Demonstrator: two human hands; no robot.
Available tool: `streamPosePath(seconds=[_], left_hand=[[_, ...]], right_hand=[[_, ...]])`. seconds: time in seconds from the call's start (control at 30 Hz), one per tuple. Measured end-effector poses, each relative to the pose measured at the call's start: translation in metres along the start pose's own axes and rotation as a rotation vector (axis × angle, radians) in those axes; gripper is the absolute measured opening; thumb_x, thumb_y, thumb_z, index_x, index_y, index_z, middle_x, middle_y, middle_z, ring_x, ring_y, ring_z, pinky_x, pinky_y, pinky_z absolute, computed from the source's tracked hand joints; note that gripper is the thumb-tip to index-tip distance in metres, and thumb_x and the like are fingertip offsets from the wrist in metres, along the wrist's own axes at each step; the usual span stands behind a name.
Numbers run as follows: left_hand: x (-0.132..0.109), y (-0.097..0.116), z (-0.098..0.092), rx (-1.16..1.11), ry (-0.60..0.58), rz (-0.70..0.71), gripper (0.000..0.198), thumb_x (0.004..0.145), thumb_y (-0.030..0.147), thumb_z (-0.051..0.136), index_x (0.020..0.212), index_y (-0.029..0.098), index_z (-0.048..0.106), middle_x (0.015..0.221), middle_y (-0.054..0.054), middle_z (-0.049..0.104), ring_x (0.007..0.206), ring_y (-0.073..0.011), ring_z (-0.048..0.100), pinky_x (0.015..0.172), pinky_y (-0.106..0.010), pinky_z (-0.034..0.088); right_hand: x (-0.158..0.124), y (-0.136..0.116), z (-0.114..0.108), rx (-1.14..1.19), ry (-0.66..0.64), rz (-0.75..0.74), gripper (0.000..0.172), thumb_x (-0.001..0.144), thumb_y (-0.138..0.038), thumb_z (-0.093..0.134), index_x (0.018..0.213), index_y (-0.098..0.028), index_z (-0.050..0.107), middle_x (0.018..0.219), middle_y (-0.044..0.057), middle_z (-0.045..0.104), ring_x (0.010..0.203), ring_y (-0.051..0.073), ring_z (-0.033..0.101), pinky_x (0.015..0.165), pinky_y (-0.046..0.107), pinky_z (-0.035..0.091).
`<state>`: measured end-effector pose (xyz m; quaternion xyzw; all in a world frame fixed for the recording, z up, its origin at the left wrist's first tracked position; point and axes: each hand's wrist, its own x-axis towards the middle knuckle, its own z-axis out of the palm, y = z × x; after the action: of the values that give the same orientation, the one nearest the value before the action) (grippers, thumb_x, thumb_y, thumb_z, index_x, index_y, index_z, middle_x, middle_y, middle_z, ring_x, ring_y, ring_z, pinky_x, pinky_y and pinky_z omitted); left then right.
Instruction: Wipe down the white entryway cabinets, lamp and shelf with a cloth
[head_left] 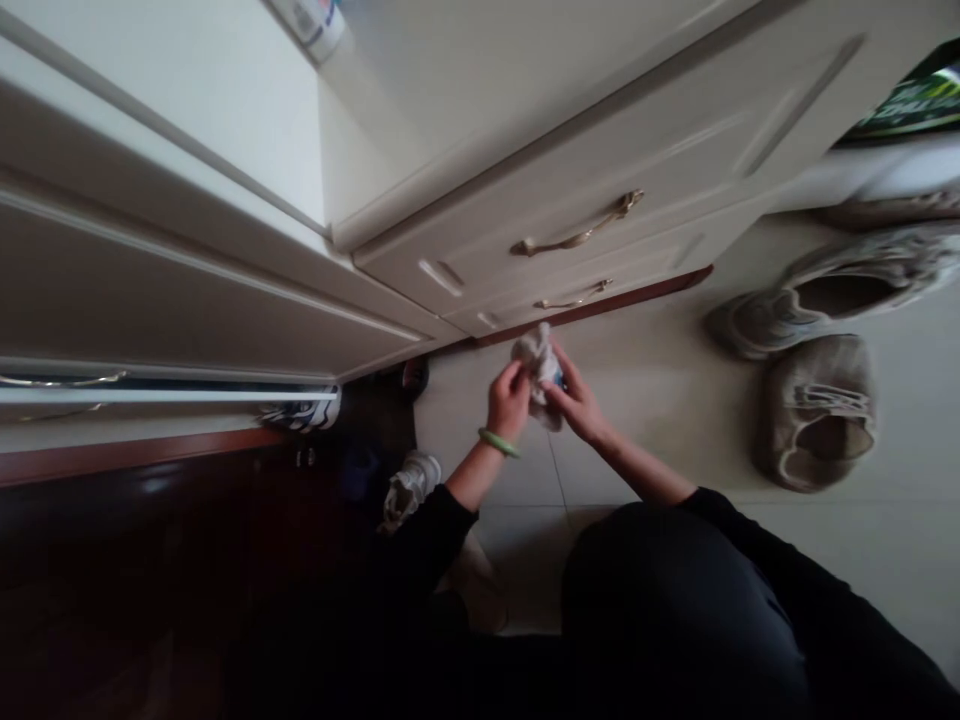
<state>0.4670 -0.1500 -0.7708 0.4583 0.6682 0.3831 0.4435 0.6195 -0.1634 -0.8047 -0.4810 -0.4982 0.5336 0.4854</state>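
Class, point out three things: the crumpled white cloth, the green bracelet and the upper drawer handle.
white cloth (pixel 538 362), head view, its crumpled top part.
green bracelet (pixel 499 442), head view, middle of the band on the wrist.
upper drawer handle (pixel 579 237), head view, middle of its curved bar.

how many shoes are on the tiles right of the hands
2 for sure: a grey shoe nearer the drawers and a beige shoe beside it. A blurred shape behind them may be a third. The left hand and right hand grip a white cloth.
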Motion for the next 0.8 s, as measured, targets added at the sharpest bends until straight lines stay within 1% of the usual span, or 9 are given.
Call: streamPosePath(seconds=[0.1, 0.17, 0.2, 0.27, 0.33, 0.43, 0.53, 0.67, 0.8], left_hand=[[-0.005, 0.018, 0.031, -0.010, -0.225, 0.156, 0.042, 0.103, 0.039, 0.072, 0.140, 0.019, 0.075, 0.143, -0.016, 0.078, 0.130, -0.0297, 0.076, 0.114, -0.046, 0.063], [-0.011, 0.028, 0.040, 0.002, -0.323, 0.292, 0.054, 0.106, 0.044, 0.069, 0.155, 0.022, 0.066, 0.160, -0.016, 0.067, 0.140, -0.0307, 0.071, 0.116, -0.047, 0.063], [-0.014, 0.031, 0.040, 0.027, -0.342, 0.354, 0.057, 0.107, 0.046, 0.068, 0.159, 0.024, 0.062, 0.166, -0.016, 0.062, 0.143, -0.0308, 0.069, 0.116, -0.047, 0.063], [-0.018, 0.032, 0.032, 0.085, -0.318, 0.412, 0.057, 0.109, 0.049, 0.065, 0.161, 0.028, 0.059, 0.170, -0.015, 0.056, 0.145, -0.0303, 0.067, 0.116, -0.048, 0.063], [-0.020, 0.027, 0.017, 0.117, -0.259, 0.391, 0.054, 0.111, 0.050, 0.062, 0.160, 0.028, 0.059, 0.167, -0.017, 0.058, 0.141, -0.0294, 0.070, 0.113, -0.048, 0.065], [-0.021, 0.016, -0.014, 0.134, -0.128, 0.314, 0.051, 0.111, 0.047, 0.062, 0.157, 0.026, 0.060, 0.161, -0.018, 0.063, 0.135, -0.0281, 0.073, 0.108, -0.046, 0.067], [-0.018, 0.010, -0.043, 0.085, 0.039, 0.265, 0.046, 0.109, 0.045, 0.063, 0.151, 0.024, 0.063, 0.156, -0.018, 0.067, 0.130, -0.0264, 0.076, 0.105, -0.043, 0.067], [-0.011, 0.015, -0.068, -0.031, 0.193, 0.259, 0.046, 0.105, 0.049, 0.069, 0.143, 0.022, 0.069, 0.151, -0.017, 0.071, 0.124, -0.0259, 0.078, 0.104, -0.040, 0.066], [-0.004, 0.019, -0.082, -0.084, 0.314, 0.249, 0.048, 0.096, 0.051, 0.079, 0.132, 0.020, 0.076, 0.140, -0.016, 0.077, 0.125, -0.0283, 0.077, 0.110, -0.041, 0.063]], right_hand=[[0.008, 0.011, -0.027, 0.010, 0.296, 0.046, 0.061, 0.101, -0.061, 0.059, 0.151, -0.027, 0.061, 0.139, 0.014, 0.071, 0.130, 0.030, 0.070, 0.117, 0.052, 0.058], [0.029, 0.013, -0.056, -0.087, 0.570, -0.015, 0.057, 0.103, -0.057, 0.053, 0.150, -0.025, 0.058, 0.134, 0.012, 0.069, 0.129, 0.030, 0.069, 0.117, 0.055, 0.057], [0.045, 0.012, -0.071, -0.148, 0.700, -0.077, 0.059, 0.104, -0.055, 0.049, 0.155, -0.025, 0.054, 0.142, 0.013, 0.065, 0.138, 0.032, 0.065, 0.123, 0.058, 0.052], [0.082, 0.006, -0.093, -0.248, 0.887, -0.193, 0.066, 0.108, -0.053, 0.042, 0.167, -0.025, 0.041, 0.165, 0.016, 0.047, 0.161, 0.034, 0.045, 0.137, 0.059, 0.033], [0.119, -0.004, -0.093, -0.268, 0.945, -0.173, 0.074, 0.109, -0.051, 0.038, 0.175, -0.019, 0.025, 0.180, 0.018, 0.025, 0.174, 0.035, 0.019, 0.145, 0.054, 0.014], [0.153, -0.016, -0.044, -0.193, 0.916, 0.065, 0.083, 0.108, -0.042, 0.031, 0.177, -0.008, 0.000, 0.184, 0.023, 0.002, 0.177, 0.033, -0.009, 0.146, 0.058, 0.002], [0.151, -0.024, 0.032, -0.129, 0.795, 0.193, 0.087, 0.105, -0.035, 0.030, 0.176, -0.015, -0.016, 0.183, 0.023, -0.003, 0.177, 0.032, -0.014, 0.141, 0.072, 0.005], [0.116, -0.033, 0.120, -0.083, 0.601, 0.191, 0.088, 0.103, -0.036, 0.035, 0.177, -0.015, -0.010, 0.182, 0.025, 0.001, 0.177, 0.033, -0.008, 0.141, 0.071, 0.014], [0.087, -0.034, 0.172, -0.028, 0.412, 0.139, 0.085, 0.100, -0.032, 0.046, 0.172, -0.005, 0.010, 0.175, 0.031, 0.016, 0.173, 0.034, 0.010, 0.141, 0.063, 0.021]])
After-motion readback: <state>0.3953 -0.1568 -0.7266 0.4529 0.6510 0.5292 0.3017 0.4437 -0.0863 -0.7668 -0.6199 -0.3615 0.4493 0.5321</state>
